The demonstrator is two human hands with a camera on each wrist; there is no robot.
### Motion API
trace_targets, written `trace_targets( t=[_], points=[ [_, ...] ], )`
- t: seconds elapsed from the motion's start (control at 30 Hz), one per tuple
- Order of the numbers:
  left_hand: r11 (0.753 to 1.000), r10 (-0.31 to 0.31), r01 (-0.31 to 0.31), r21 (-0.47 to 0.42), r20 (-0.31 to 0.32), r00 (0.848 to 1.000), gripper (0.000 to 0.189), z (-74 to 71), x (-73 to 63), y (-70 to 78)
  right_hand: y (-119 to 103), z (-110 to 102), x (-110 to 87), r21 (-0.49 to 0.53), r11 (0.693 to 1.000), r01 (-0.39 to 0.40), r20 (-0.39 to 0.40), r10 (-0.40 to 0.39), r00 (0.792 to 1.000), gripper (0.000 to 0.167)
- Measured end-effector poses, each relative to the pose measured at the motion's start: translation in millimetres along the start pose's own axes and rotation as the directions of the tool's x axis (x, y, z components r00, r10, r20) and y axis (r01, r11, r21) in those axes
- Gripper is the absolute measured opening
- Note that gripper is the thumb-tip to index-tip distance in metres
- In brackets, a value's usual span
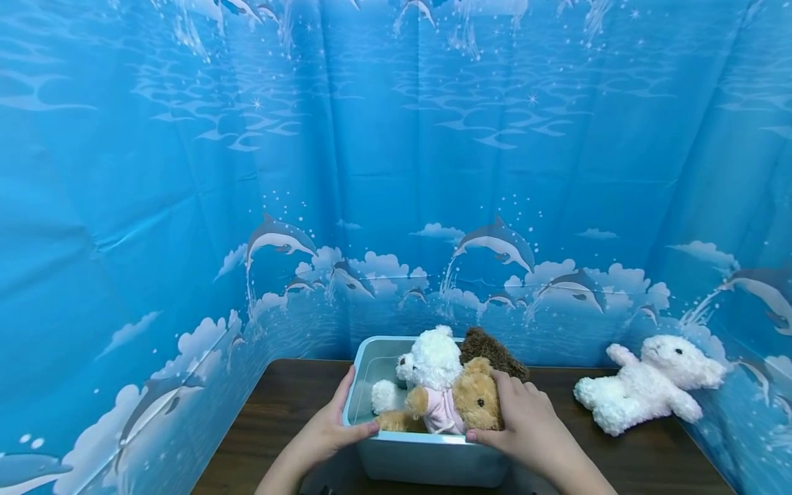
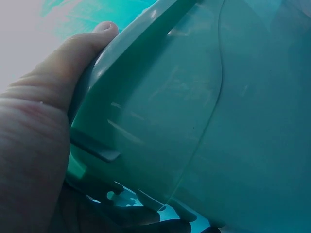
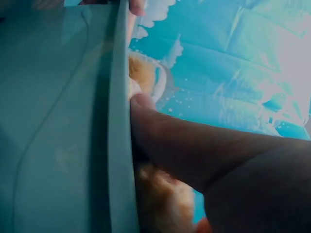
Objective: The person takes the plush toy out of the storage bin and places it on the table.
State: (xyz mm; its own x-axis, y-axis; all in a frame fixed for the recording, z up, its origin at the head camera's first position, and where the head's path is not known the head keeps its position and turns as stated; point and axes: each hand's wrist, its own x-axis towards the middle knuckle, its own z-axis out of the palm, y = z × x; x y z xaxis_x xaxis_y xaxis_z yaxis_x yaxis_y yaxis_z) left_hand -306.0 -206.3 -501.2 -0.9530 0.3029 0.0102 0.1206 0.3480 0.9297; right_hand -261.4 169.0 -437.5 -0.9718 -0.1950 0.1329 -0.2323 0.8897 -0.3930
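A light blue-green plastic bin (image 1: 433, 460) stands at the table's front edge with plush bears inside. My left hand (image 1: 331, 426) grips its left front corner, the thumb at the rim and the other fingers along the outer wall. At the right front, my right hand (image 1: 532, 423) holds the head of a tan teddy bear (image 1: 479, 399) in a pale pink top. Its thumb (image 3: 165, 136) lies just inside the rim, with tan fur below it. Against the tan bear sits a white bear (image 1: 436, 357), its head above the rim. Behind them leans a dark brown plush (image 1: 491, 354).
Another white plush bear (image 1: 656, 385) lies on its back at the right end of the dark wooden table (image 1: 284, 392). A blue curtain (image 1: 383, 172) printed with dolphins hangs behind the table and along both sides.
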Motion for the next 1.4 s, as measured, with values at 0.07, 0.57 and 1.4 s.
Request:
trace_targets(
  t=[0.07, 0.57, 1.4],
  points=[
    [1.000, -0.011, 0.011, 0.016, -0.009, 1.000, 0.120, -0.8, -1.5, 0.7, -3.7, 2.2, 2.9, 0.008, 1.000, -0.013, -0.018, 0.014, 1.000, 0.121],
    [0.999, -0.018, 0.019, 0.031, -0.034, 0.999, 0.120, 1.3, -4.3, 0.4, -32.3, 19.0, -6.1, 0.112, 0.993, 0.045, -0.220, -0.019, 0.975, 0.103],
    [0.999, -0.021, 0.022, 0.039, -0.020, 1.000, 0.126, 1.3, -0.9, -0.3, -27.6, 32.0, -16.4, 0.113, 0.924, 0.364, -0.562, -0.243, 0.791, 0.121]
  ],
)
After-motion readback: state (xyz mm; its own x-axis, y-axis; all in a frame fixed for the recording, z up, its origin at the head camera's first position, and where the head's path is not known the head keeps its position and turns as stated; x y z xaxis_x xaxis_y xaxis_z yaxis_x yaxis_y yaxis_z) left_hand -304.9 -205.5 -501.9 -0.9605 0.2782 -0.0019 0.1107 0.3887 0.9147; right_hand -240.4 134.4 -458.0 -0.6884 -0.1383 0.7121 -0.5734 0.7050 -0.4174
